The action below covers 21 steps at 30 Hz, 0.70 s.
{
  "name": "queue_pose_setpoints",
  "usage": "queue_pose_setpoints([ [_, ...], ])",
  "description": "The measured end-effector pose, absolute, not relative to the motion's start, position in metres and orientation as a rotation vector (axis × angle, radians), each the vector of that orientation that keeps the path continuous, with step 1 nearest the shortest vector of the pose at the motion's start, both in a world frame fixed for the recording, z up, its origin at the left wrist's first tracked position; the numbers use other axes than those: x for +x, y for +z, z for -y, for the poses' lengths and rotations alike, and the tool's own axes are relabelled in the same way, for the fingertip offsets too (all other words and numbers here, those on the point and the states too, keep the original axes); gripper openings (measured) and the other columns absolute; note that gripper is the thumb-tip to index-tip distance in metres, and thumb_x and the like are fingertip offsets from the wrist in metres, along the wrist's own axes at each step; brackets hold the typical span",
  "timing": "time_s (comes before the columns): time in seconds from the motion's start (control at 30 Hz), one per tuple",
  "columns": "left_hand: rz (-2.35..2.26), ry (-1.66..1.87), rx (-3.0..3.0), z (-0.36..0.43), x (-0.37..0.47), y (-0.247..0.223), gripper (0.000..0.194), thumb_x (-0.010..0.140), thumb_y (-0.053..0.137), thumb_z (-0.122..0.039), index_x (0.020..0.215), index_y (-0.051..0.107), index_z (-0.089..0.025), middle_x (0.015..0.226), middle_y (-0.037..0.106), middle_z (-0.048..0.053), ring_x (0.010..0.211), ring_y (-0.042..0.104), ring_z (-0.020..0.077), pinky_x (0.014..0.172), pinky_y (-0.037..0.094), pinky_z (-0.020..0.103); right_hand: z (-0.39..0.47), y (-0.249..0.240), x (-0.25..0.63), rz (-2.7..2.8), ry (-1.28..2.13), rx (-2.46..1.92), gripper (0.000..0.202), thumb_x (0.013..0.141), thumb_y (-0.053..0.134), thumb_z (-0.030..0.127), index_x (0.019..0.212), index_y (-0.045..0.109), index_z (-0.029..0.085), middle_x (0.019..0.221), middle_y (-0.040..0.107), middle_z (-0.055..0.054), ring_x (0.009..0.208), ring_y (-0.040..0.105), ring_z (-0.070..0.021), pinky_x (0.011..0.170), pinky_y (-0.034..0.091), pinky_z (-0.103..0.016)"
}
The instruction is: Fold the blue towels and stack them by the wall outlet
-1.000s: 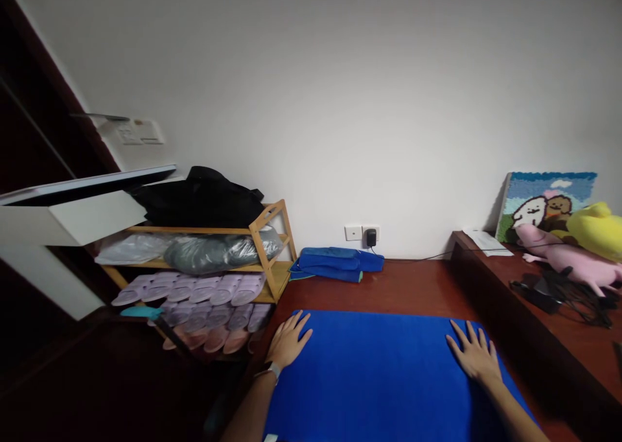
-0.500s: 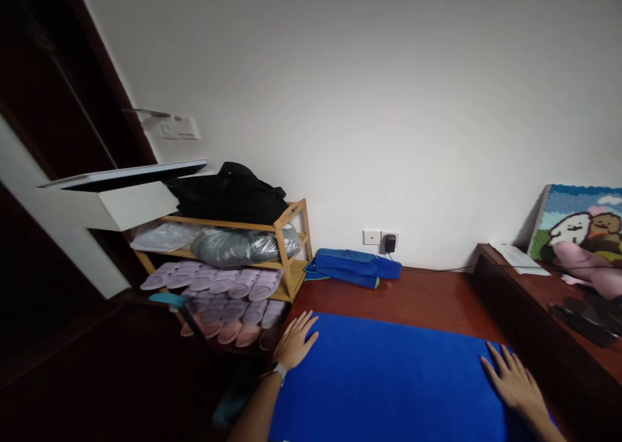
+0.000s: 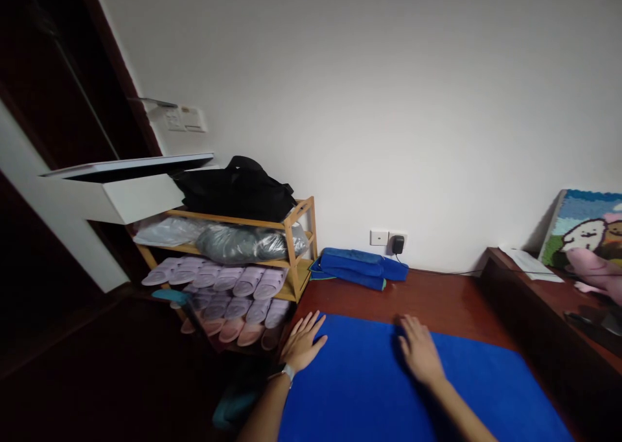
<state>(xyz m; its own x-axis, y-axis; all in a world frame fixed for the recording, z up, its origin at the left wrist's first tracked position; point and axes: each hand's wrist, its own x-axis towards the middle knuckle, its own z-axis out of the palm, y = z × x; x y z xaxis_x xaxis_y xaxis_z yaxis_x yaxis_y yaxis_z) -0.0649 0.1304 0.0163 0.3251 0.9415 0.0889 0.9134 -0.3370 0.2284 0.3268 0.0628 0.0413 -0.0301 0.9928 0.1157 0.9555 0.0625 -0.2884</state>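
A blue cloth lies spread flat on the reddish-brown wooden surface. My left hand rests with fingers spread on the cloth's far left corner, a watch on its wrist. Over the middle of the far edge is my right hand, palm down, fingers slightly apart, holding nothing; whether it touches the cloth is hard to tell. Beyond the cloth, folded blue cloths lie against the wall.
At the left stands a wooden rack with slippers, plastic-wrapped items, a black bag and a white box. A black plug sits in the wall. On the right ledge are papers and a pink toy.
My right hand has moved left from the cloth's far right corner to the middle of its far edge. My left hand stays at the left corner. The view has shifted slightly.
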Motion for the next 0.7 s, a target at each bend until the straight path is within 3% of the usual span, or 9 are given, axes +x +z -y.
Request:
queue_pose_setpoints([
  [0.17,-1.756,0.313,2.467,-0.134,-0.066,0.008,0.055,0.107,0.026,-0.054,0.158,0.033,-0.037,0.168,0.031,-0.002,0.154,0.027,0.0229,0.125,0.023,0.046,-0.092,0.048,0.162,2.291,0.496,-1.684,0.068,0.103,0.017,0.051,0.162,0.025,0.018,0.169,0.021,-0.003,0.158,0.011,-0.0232,0.129,0.008,-0.047],
  [0.3,-1.752,0.293,2.495,-0.137,-0.069,0.003,0.054,0.108,0.025,-0.050,0.159,0.030,-0.037,0.168,0.029,-0.004,0.155,0.027,0.0216,0.125,0.023,0.044,-0.106,0.040,0.136,2.290,0.534,-1.692,0.068,0.103,0.014,0.050,0.162,0.022,0.018,0.170,0.017,-0.005,0.158,0.007,-0.0241,0.128,0.004,-0.050],
  [0.47,-1.759,0.314,2.502,-0.140,-0.069,0.002,0.054,0.108,0.024,-0.049,0.160,0.028,-0.036,0.168,0.029,-0.004,0.155,0.027,0.0203,0.125,0.022,0.043,-0.097,0.034,0.212,2.259,0.471,-1.793,0.071,0.102,0.018,0.057,0.162,0.021,0.020,0.169,0.019,-0.003,0.158,0.011,-0.0220,0.129,0.007,-0.046],
  [0.7,-1.778,0.298,2.535,-0.143,-0.069,0.000,0.052,0.108,0.028,-0.047,0.159,0.031,-0.038,0.167,0.032,-0.004,0.154,0.029,0.0197,0.124,0.023,0.041,-0.054,0.000,0.441,1.930,0.228,-2.381,0.075,0.098,0.019,0.057,0.163,0.020,0.019,0.169,0.021,-0.002,0.157,0.013,-0.0235,0.128,0.012,-0.048],
])
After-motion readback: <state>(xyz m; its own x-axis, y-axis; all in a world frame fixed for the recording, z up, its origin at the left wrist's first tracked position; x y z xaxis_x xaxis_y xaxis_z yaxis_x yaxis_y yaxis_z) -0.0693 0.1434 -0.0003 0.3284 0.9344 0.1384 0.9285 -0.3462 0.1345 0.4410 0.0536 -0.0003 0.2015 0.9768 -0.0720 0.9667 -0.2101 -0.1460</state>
